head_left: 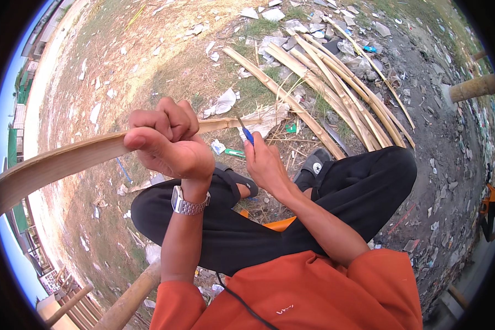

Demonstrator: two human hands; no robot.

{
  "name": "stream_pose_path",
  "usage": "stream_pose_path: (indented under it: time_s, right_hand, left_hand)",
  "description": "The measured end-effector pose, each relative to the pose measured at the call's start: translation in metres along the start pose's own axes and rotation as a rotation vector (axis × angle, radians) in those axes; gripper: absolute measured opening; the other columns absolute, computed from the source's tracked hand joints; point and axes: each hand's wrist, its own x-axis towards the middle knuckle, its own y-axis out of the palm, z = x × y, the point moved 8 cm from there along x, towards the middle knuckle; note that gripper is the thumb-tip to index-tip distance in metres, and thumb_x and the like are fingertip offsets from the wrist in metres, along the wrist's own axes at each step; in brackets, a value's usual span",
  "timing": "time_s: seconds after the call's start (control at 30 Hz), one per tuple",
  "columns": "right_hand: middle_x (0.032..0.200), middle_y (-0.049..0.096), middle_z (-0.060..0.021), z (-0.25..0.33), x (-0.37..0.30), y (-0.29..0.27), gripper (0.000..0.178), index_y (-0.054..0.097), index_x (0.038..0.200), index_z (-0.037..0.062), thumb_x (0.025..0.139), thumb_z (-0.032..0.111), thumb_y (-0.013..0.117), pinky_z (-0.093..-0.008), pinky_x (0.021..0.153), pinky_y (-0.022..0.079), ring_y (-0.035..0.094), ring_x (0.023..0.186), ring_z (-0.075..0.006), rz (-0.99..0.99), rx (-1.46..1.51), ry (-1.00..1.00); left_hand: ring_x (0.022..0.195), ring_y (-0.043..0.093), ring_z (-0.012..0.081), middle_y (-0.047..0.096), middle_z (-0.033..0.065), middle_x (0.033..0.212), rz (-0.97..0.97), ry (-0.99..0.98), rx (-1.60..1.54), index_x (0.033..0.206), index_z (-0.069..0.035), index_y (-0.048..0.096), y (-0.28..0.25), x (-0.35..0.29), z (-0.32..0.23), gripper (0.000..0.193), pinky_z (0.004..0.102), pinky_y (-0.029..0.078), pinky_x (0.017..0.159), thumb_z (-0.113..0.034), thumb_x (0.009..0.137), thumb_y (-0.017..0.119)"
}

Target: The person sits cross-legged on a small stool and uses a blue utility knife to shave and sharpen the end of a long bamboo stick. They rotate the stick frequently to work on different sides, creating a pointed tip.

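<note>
Your left hand (167,140) is curled around the bamboo strip (66,159), fingers folded over and the thumb laid toward the left. The strip is up in front of you, above the ground and forward of your left knee. Its long axis runs crosswise, tilted a little: one end points out to your left, where it looks broadest, and the other passes through your grip and points right and slightly forward, looking narrower there. A gentle bow shows along its length (the wide lens bends straight edges, so you cannot tell how much of that is real).

Your right hand (266,165) is closed on the knife (248,135), gripping its blue handle between thumb and fingers. The knife points forward and a little left, its long axis steeply across that of the strip, and the blade lies at the strip's right portion, just short of that end. You cannot tell whether its edge bites into the wood.

A silver watch (190,202) sits on your left wrist. You sit with your black trousers (387,176) bent wide at the knees, dark sandals (313,165) on the littered ground between them. Beyond your right foot, a pile of split bamboo (335,82) fans out, most pieces slanting from forward-left down to near your right knee.
</note>
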Motion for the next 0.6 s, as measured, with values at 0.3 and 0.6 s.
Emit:
stream_pose_path:
  time_s: [0.3,0.6]
  right_hand:
    - [0.067,0.056,-0.0317,-0.015,0.003,0.006,0.023,0.043,0.094,-0.0033,0.091,0.02,0.043,-0.055,0.063,0.045,0.056,0.067,-0.0499,0.017,-0.062,0.011]
    - [0.057,0.052,-0.029,-0.016,-0.001,0.001,0.022,0.043,0.09,-0.0034,0.092,0.019,0.044,-0.0546,0.056,0.04,0.054,0.06,-0.049,-0.055,-0.018,0.025]
  left_hand:
    - [0.043,0.013,0.0053,0.014,-0.0063,0.052,0.054,0.019,-0.062,0.065,-0.012,0.027,0.002,-0.003,-0.001,0.05,0.0207,0.01,0.038,-0.053,0.093,0.034]
    - [0.043,0.01,0.0056,0.017,-0.0047,0.05,0.115,0.02,0.0,0.066,-0.014,0.024,0.015,-0.018,-0.003,0.051,0.023,0.009,0.038,-0.059,0.091,0.03]
